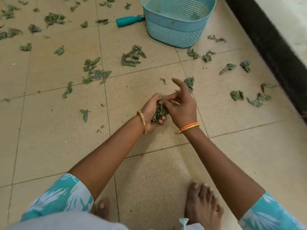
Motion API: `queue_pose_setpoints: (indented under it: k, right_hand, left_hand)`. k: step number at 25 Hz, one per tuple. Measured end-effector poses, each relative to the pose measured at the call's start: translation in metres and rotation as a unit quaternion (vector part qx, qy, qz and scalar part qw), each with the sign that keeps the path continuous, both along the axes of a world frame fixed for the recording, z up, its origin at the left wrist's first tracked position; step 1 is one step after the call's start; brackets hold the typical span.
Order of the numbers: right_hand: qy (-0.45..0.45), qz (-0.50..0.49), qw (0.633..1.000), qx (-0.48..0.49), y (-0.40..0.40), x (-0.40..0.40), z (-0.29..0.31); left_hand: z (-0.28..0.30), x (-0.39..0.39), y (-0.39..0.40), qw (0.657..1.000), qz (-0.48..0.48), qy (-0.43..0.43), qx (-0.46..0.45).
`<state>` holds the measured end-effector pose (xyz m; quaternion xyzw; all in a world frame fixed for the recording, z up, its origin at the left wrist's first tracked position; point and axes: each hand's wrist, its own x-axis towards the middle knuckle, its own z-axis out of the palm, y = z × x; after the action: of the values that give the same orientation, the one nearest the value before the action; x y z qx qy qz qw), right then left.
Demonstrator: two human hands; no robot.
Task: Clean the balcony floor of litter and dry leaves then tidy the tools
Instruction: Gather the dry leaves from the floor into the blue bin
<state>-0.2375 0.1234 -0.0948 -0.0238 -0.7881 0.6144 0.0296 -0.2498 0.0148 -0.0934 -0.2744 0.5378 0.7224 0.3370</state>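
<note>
My left hand [152, 112] is cupped around a wad of dry green leaves [159, 112], fingers curled under it. Beside it, my right hand [181, 108] pinches into the top of that wad with thumb and middle fingers, while its index finger sticks out straight. Loose dry leaves lie scattered over the beige tiled floor [53, 146]: a clump [132, 55] ahead, another clump [95, 73] to the left, a leaf [190, 83] just beyond my right hand, more leaves [255, 98] at the right. A teal perforated basket [176, 35] stands at the top centre.
A teal tool handle [128, 20] lies on the floor left of the basket, its far end hidden behind it. A black skirting strip [272, 52] and pale wall run along the right edge. My bare feet [203, 206] stand at the bottom of the view.
</note>
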Motion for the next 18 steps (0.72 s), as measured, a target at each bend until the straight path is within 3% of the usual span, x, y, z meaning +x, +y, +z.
queue_pose_setpoints:
  k: [2, 6, 8, 10, 12, 16, 18]
  right_hand:
    - [0.056, 0.04, 0.994, 0.089, 0.005, -0.001, 0.0]
    - [0.119, 0.052, 0.97, 0.203, 0.04, -0.024, -0.004]
    - [0.02, 0.077, 0.961, 0.266, 0.062, -0.051, -0.013]
    - [-0.081, 0.154, 0.926, 0.334, 0.075, -0.072, -0.022]
    - [-0.092, 0.222, 0.895, 0.376, 0.072, -0.074, -0.033]
    - [0.083, 0.214, 0.898, 0.375, 0.054, -0.045, -0.058]
    - [0.118, 0.209, 0.889, 0.39, 0.05, -0.032, -0.066]
  left_hand:
    - [-0.002, -0.003, 0.003, 0.999, 0.037, 0.007, 0.001]
    - [-0.008, -0.007, 0.0, 0.995, 0.048, 0.001, -0.092]
    - [-0.01, -0.009, -0.001, 0.992, 0.046, -0.011, -0.12]
    - [-0.009, -0.01, -0.001, 0.99, 0.036, -0.023, -0.138]
    - [-0.009, -0.007, -0.001, 0.99, 0.02, -0.027, -0.14]
    - [-0.005, -0.004, -0.007, 0.99, 0.001, -0.024, -0.138]
    - [-0.001, -0.004, -0.008, 0.99, -0.003, -0.026, -0.142]
